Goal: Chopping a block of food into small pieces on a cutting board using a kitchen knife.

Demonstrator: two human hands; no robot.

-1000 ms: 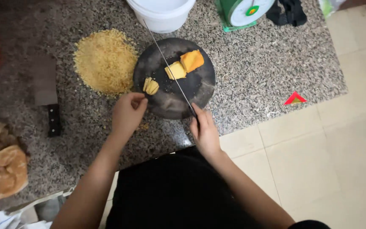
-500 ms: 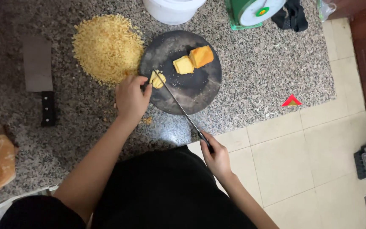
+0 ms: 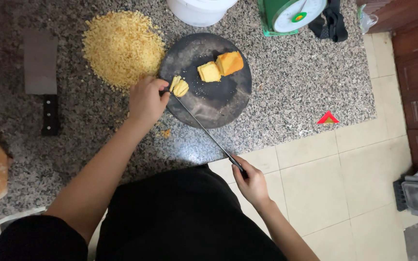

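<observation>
On one round board (image 3: 218,104), left hand (image 3: 146,99) pinches sliced pieces (image 3: 179,87), right hand (image 3: 251,181) grips one knife (image 3: 204,130), beside two chunks (image 3: 221,67).

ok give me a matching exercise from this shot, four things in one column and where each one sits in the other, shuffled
Things:
1. cleaver
2. yellow crumb pile
3. long thin knife
4. two yellow blocks

Places:
A. on the round dark board, near its far edge
B. on the granite, between the cleaver and the board
C. handle in the right hand, tip at the small sliced piece
D. flat on the granite, beyond the left hand on its outer side

Pairs: 1-D, 2-B, 3-C, 4-A
</observation>
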